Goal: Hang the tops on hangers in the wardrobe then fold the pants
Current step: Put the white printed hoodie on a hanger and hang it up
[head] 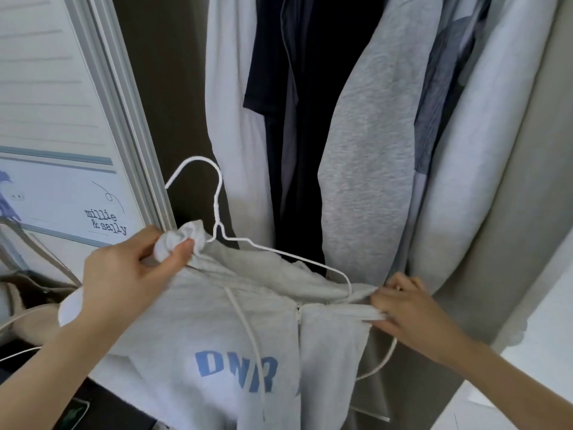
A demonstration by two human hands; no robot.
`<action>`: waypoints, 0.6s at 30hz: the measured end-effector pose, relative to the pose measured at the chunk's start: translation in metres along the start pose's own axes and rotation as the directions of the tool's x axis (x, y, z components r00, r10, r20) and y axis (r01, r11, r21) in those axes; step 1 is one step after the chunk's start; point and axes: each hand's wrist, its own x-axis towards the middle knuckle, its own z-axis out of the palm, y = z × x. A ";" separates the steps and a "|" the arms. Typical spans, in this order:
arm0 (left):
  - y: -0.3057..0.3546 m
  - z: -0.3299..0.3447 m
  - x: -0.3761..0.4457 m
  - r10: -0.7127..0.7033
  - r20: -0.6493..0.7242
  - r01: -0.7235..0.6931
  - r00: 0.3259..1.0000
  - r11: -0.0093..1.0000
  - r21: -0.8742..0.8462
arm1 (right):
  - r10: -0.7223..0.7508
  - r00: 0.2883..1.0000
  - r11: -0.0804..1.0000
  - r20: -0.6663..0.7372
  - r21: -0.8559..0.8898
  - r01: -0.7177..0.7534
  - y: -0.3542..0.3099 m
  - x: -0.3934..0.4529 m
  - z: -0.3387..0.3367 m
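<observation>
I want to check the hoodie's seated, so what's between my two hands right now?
In the head view, the white wire hanger and the grey hoodie collar span the stretch between the left hand and the right hand.

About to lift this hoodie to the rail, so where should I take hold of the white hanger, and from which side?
Probably take the hanger at its twisted neck, just below the hook, coming from above. That stretch stands bare and upright above the hoodie; the arms are partly under fabric. The left hand is nearest but grips bunched fabric, and the right hand pinches the collar edge, so free one grip first.
</observation>
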 end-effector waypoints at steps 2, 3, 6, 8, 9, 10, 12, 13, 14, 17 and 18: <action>-0.006 0.007 -0.001 0.207 -0.011 -0.204 0.978 0.973 0.111 | -0.056 0.998 0.997 0.011 -0.055 0.056 0.004 0.004 -0.012; -0.008 0.011 -0.002 0.299 -0.003 -0.295 0.954 0.942 0.158 | -0.057 0.998 0.997 0.010 -0.043 0.057 0.004 0.008 -0.018; -0.005 0.023 -0.003 0.421 0.032 -0.419 0.906 0.887 0.194 | 0.000 0.999 0.993 -0.036 0.117 0.005 -0.011 0.022 -0.041; 0.008 0.037 -0.008 0.508 0.078 -0.513 0.858 0.841 0.170 | 0.017 0.996 0.966 -0.091 0.260 0.007 -0.032 0.037 -0.055; 0.018 0.044 -0.012 0.557 0.114 -0.569 0.822 0.808 0.154 | 0.006 0.992 0.949 -0.123 0.314 0.033 -0.044 0.046 -0.062; 0.029 0.052 -0.018 0.594 0.149 -0.611 0.791 0.779 0.140 | 0.000 0.988 0.924 -0.153 0.377 0.058 -0.055 0.055 -0.068; 0.046 0.062 -0.027 0.567 0.205 -0.595 0.798 0.796 0.111 | 0.040 0.972 0.850 -0.234 0.519 0.090 -0.076 0.069 -0.077; 0.051 0.063 -0.028 0.478 0.214 -0.501 0.852 0.863 0.067 | 0.102 0.957 0.800 -0.273 0.594 0.084 -0.082 0.072 -0.079; 0.052 0.060 -0.027 0.341 0.203 -0.348 0.918 0.937 0.003 | 0.187 0.941 0.737 -0.284 0.674 0.057 -0.083 0.072 -0.081; 0.048 0.047 -0.013 -0.052 0.121 0.083 0.991 0.961 -0.266 | 0.328 0.935 0.785 -0.133 0.590 -0.192 -0.064 0.065 -0.077; 0.047 0.043 -0.009 -0.094 0.091 0.120 0.991 0.934 -0.336 | 0.334 0.942 0.841 -0.023 0.458 -0.287 -0.054 0.062 -0.074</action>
